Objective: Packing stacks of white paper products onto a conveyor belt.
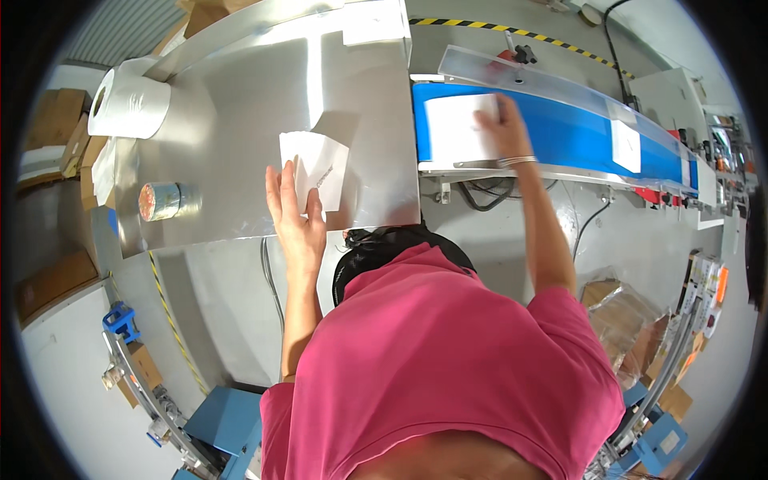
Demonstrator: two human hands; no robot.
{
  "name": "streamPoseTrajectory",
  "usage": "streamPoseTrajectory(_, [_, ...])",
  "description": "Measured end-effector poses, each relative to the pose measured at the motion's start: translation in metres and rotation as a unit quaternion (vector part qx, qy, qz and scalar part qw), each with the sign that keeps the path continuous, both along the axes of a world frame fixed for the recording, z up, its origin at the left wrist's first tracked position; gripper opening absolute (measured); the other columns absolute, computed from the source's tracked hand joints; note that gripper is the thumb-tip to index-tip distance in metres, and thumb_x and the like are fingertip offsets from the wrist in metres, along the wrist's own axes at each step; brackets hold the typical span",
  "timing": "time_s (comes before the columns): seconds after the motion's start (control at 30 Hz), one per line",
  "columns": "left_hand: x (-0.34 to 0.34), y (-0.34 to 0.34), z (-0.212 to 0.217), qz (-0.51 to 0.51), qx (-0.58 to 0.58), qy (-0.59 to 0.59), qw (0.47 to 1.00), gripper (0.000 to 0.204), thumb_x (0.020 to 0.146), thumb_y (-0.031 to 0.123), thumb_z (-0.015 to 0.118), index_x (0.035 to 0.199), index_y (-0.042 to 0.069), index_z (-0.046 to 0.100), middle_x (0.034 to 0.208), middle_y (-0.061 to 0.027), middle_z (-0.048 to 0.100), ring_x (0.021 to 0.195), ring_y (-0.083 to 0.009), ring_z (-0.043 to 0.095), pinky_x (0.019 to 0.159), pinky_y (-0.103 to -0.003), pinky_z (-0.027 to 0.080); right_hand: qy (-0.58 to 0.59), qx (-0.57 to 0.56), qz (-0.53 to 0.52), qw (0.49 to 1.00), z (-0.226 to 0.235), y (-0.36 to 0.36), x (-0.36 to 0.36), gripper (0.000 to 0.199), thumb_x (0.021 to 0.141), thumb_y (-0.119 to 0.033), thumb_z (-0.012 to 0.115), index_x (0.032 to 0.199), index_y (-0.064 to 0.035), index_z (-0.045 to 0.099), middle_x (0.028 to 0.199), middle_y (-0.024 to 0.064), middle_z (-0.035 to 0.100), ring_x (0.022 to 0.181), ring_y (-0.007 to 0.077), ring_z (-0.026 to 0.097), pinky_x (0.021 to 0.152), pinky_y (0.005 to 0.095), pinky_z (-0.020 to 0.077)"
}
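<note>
My left hand is over the near right part of a steel table, closed around a small fanned stack of white papers. Its fingers lie along the left side and the thumb presses the front; one paper bears dark print. Reaching out to the right, my right hand is blurred by motion, with its fingers curled at the right edge of a white sheet. That sheet is over the near end of a blue conveyor belt. Another white piece lies farther along the belt.
A white roll stands at the table's far left, with a roll of tape nearer. A clear guard runs along the belt's far side. Cardboard boxes are at the left; a plastic-wrapped carton sits at the lower right.
</note>
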State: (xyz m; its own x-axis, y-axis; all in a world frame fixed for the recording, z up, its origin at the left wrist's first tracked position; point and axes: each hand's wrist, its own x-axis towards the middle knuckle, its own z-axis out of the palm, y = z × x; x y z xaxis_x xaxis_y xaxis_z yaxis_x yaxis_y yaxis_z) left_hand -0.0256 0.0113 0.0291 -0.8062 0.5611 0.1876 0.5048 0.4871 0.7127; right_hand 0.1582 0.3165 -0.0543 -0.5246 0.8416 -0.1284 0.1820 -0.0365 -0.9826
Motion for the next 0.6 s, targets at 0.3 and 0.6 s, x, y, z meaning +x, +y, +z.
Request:
streamPoseTrajectory(0.3, [-0.001,-0.002,-0.005,-0.019,-0.001,0.005,1.0,0.04,0.087,0.0,0.057,0.123,0.018,0.06,0.145,-0.0247,0.028,0.131,-0.0408,0.034,0.101,-0.044,0.041,-0.257,0.5,-0.061,0.825,0.013,0.06,0.043,0.057,0.072,-0.022,0.076,0.123,-0.0109,0.052,0.114,0.0155,0.06,0.098,0.0322,0.059,0.086,0.0416,0.0466])
streamPoseTrajectory(0.6, [-0.001,0.001,-0.004,-0.015,0.014,-0.027,0.999,0.034,0.085,-0.001,0.058,0.111,0.018,0.068,0.146,-0.0272,0.027,0.133,-0.0396,0.032,0.106,-0.042,0.033,-0.01,0.144,0.447,0.883,0.062,-0.084,-0.131,0.052,0.071,-0.015,0.077,0.117,-0.0121,0.053,0.12,0.0046,0.05,0.104,0.0199,0.052,0.088,0.0346,0.0453])
